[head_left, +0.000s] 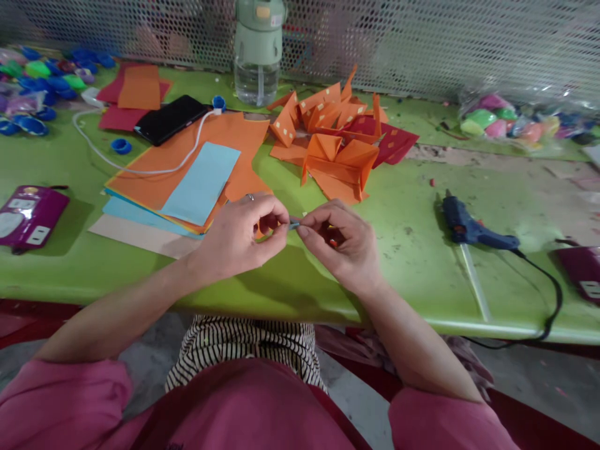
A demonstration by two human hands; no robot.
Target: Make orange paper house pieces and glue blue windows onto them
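Observation:
Between my fingertips, above the green table, is a small blue-grey piece, too small to make out its kind. My left hand pinches its left end with thumb and fingers. At its right end, my right hand pinches it too. Beside my left hand lie orange paper sheets with a light blue paper strip on top. Beyond my hands sits a heap of folded orange paper shapes, some with pale squares, along with red paper.
A blue glue gun with a clear stick and black cord lies at right. Behind stand a water bottle and a mesh panel. A black phone, white cable, purple power sockets and bagged colourful pieces lie around.

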